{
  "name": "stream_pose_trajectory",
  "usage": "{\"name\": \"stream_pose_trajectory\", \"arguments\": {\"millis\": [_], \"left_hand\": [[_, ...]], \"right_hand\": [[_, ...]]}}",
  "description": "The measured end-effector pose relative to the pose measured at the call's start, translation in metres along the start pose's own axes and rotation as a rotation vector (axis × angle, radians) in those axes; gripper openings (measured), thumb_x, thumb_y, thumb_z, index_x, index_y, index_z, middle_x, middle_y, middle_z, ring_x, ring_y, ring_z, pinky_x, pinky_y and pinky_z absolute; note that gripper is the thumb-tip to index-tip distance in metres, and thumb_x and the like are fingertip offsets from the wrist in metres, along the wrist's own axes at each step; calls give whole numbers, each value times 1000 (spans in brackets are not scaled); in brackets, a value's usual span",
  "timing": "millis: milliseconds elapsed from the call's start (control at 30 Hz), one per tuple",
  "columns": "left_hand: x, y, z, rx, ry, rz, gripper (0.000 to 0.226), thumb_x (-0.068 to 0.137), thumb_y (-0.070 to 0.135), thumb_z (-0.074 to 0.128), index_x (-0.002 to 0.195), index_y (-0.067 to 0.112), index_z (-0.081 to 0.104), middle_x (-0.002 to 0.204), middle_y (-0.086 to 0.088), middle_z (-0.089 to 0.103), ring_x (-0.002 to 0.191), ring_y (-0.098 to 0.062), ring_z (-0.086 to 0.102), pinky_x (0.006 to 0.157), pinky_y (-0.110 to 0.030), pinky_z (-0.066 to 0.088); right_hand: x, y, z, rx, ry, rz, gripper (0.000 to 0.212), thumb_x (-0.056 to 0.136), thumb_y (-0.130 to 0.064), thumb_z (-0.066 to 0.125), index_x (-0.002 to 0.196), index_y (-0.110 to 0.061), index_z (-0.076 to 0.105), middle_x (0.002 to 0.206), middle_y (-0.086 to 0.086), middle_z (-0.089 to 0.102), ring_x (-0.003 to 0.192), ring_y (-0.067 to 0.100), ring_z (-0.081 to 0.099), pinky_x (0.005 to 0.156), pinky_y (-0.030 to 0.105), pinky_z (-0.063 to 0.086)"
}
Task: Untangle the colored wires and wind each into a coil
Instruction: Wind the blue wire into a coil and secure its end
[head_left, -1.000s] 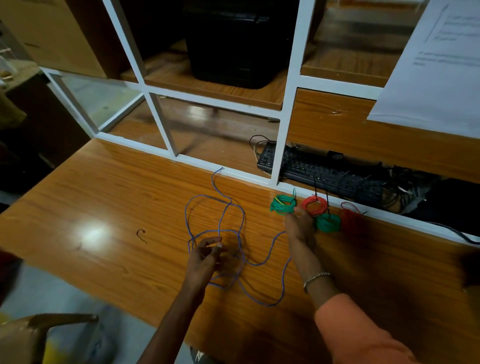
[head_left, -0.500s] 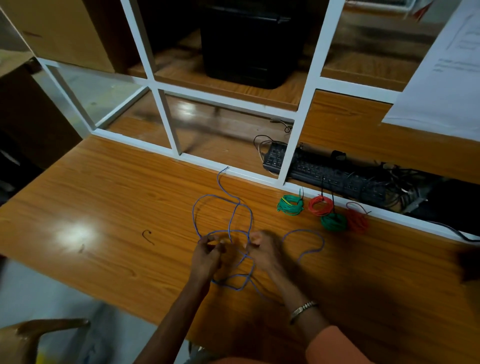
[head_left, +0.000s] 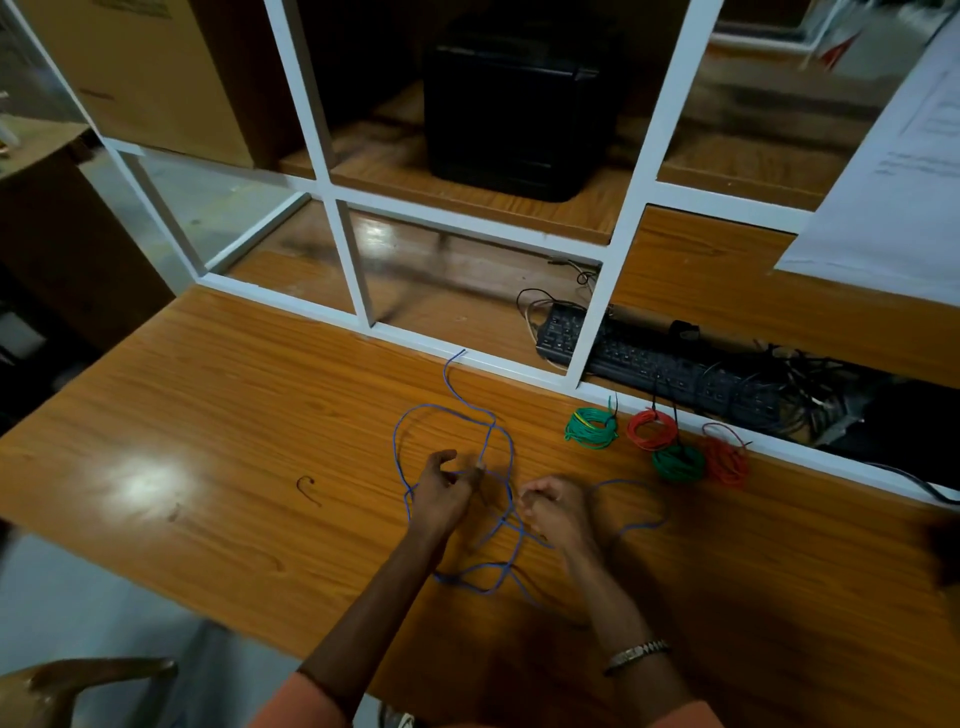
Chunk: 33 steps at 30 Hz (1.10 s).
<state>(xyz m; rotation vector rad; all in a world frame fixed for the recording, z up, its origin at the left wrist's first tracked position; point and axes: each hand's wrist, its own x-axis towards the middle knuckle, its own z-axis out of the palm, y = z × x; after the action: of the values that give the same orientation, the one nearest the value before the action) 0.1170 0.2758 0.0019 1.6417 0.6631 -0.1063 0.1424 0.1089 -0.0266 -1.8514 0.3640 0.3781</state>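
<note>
A long blue wire (head_left: 399, 446) lies in loose loops on the wooden table (head_left: 218, 415). My left hand (head_left: 441, 493) pinches the blue wire near where its strands cross. My right hand (head_left: 556, 506) has its fingers curled round the same wire a little to the right. Several wound coils sit by the white frame: a green coil (head_left: 592, 428), a red coil (head_left: 652, 430), a second green coil (head_left: 678, 464) and a second red coil (head_left: 727, 460).
A white frame (head_left: 519, 370) borders the table's far edge. Behind it lie a black keyboard (head_left: 660, 361) and tangled dark cables (head_left: 810, 384). A short dark wire scrap (head_left: 307, 488) lies left of my hands. A black box (head_left: 519, 109) stands on the shelf.
My right hand left the coils by the frame and came back to the blue wire beside my left hand. The blue wire's loops shifted a little.
</note>
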Motion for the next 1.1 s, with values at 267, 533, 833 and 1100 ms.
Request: {"name": "stream_pose_trajectory", "arguments": {"millis": [267,533,833,1100], "left_hand": [[-4,29,28,-244,-229,-142,22,108,29,55,110,8,60,77,-11,76,58,-19,68,50,-24,53],[-46,82,-5,-174,-153,212,32,101,31,68,105,0,60,98,-13,80,84,-25,78,66,-32,59],[-71,126,-59,-351,93,423,17,102,29,65,93,14,62,99,-9,82,91,-26,77,79,-36,53],[-32,115,-74,-493,310,354,24,97,32,74,101,14,59,100,-4,80,103,-16,75,75,-31,55]], "right_hand": [[-2,-56,-21,-58,51,-235,26,88,1,68,85,-26,67,88,-4,72,87,16,68,79,28,53],[-24,-129,-34,-578,128,-731,66,84,-24,75,142,-45,53,163,-1,21,151,25,16,108,51,31],[-28,-141,-61,-589,342,-705,29,85,-66,68,76,-38,71,159,-4,39,156,17,10,114,57,19],[-47,-125,-80,-421,-116,-534,42,95,-52,66,67,-20,64,67,-3,72,64,5,68,69,37,54]]}}
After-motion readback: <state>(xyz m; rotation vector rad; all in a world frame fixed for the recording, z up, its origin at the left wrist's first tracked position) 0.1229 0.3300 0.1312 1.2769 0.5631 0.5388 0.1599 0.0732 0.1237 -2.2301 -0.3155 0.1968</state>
